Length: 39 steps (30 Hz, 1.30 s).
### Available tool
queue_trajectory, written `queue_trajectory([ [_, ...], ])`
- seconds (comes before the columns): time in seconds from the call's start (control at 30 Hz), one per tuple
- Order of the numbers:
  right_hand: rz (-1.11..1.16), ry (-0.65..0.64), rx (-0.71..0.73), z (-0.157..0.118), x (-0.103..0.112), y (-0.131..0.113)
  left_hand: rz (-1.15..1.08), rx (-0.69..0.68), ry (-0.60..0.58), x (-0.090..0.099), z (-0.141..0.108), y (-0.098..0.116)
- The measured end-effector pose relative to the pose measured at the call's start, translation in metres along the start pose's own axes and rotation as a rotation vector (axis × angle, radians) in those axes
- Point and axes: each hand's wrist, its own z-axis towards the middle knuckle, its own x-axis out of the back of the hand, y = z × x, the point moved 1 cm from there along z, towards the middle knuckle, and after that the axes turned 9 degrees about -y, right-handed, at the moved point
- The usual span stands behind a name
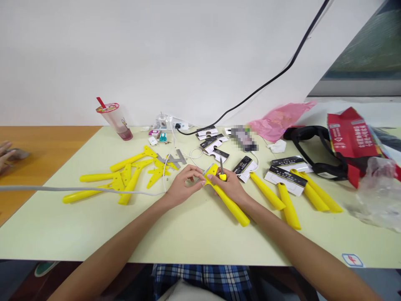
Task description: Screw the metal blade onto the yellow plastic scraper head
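Observation:
Near the table's middle, my right hand (232,186) is closed around the head of a long yellow handle (231,205), which slants down to the right. A small screwdriver (222,169) with a yellow-and-black grip is tucked in the same hand, its metal shaft pointing up. My left hand (184,184) pinches the head's left side, where a thin metal blade (206,170) shows; the fingertips partly cover the joint. To the left lie flat yellow plates (156,173), a grey metal square piece (180,156) and tiny screws.
Several yellow handles (125,184) lie at left, others (288,207) at right beside black-and-white cards (286,179). A tilted drink cup (117,121), power strip (180,125), pink bag (278,121) and black headband (316,146) stand behind. A white cable (78,189) crosses left. Another person's hand (4,155) is far left.

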Motion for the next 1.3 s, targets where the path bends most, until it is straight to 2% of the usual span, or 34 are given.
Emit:
queue_trajectory([
  [0.13, 0.023, 0.013, 0.009, -0.002, -0.002, 0.000, -0.132, 0.067, -0.012, -0.001, 0.000, -0.002],
  [0.3, -0.015, 0.024, 0.019, -0.005, -0.002, 0.000, -0.412, 0.246, -0.059, -0.001, 0.001, 0.001],
  [0.4, -0.027, 0.041, 0.026, -0.004, -0.002, 0.001, -0.466, 0.304, -0.055, 0.000, 0.001, 0.002],
  [0.67, 0.001, 0.018, 0.059, -0.004, -0.003, 0.002, -0.475, 0.326, -0.078, 0.003, 0.001, 0.005],
  [0.83, 0.002, 0.016, 0.023, -0.005, -0.005, 0.001, -0.473, 0.332, -0.126, 0.006, 0.000, 0.009],
  [1.13, -0.004, -0.004, 0.033, -0.002, -0.002, 0.006, -0.482, 0.359, -0.084, 0.003, -0.001, 0.007],
  [1.3, 0.027, 0.005, -0.007, -0.004, -0.002, 0.003, -0.456, 0.310, -0.102, 0.003, -0.001, 0.009],
])
